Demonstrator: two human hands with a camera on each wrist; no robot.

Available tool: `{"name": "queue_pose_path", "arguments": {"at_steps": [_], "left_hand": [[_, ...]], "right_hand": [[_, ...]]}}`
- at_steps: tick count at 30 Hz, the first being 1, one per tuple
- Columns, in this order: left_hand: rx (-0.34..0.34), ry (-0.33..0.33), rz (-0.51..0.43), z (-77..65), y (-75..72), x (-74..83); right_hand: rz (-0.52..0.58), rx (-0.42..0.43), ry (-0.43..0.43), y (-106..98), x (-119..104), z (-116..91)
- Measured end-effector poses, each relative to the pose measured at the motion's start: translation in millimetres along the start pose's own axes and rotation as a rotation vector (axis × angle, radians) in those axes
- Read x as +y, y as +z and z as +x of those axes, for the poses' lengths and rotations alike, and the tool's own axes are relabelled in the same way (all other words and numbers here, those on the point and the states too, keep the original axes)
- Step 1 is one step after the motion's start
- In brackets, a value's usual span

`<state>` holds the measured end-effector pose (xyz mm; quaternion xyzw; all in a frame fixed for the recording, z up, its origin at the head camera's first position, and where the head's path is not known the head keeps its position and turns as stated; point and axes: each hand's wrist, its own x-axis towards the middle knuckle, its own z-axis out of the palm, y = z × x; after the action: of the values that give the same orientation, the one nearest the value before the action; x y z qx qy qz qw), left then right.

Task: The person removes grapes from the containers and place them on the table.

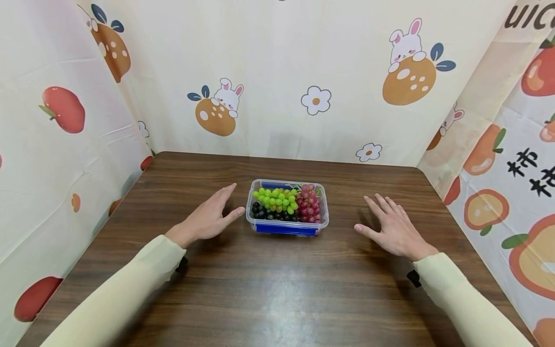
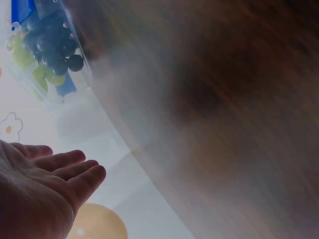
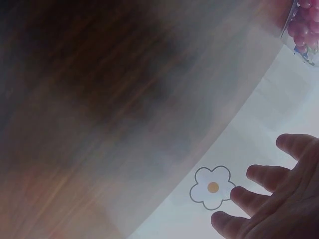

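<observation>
A clear plastic food container (image 1: 286, 224) with blue side clips stands without a lid on the table. Inside it lie green grapes (image 1: 277, 198) on top of black grapes (image 1: 269, 214), with red grapes (image 1: 310, 205) at the right end. My left hand (image 1: 207, 217) hovers just left of the container, fingers extended, thumb pointing toward its wall. Farther off on the right, my right hand (image 1: 392, 229) is spread and holds nothing. The left wrist view shows the black grapes (image 2: 50, 42) through the wall; the right wrist view catches the red grapes (image 3: 304, 25).
The brown wood-grain table (image 1: 277, 279) reaches back to a cream curtain (image 1: 277, 125) printed with rabbits, fruit and flowers. Printed cloth also hangs along the left and right sides of the table.
</observation>
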<state>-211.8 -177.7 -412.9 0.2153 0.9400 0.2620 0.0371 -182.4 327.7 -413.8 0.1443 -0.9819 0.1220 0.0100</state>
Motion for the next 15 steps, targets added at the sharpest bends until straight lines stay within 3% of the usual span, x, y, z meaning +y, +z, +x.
{"name": "queue_pose_path", "arguments": {"at_steps": [15], "left_hand": [[-0.012, 0.024, -0.084, 8.8, 5.7, 7.3]], "right_hand": [[0.034, -0.001, -0.008, 1.3, -6.8, 2.2]]}}
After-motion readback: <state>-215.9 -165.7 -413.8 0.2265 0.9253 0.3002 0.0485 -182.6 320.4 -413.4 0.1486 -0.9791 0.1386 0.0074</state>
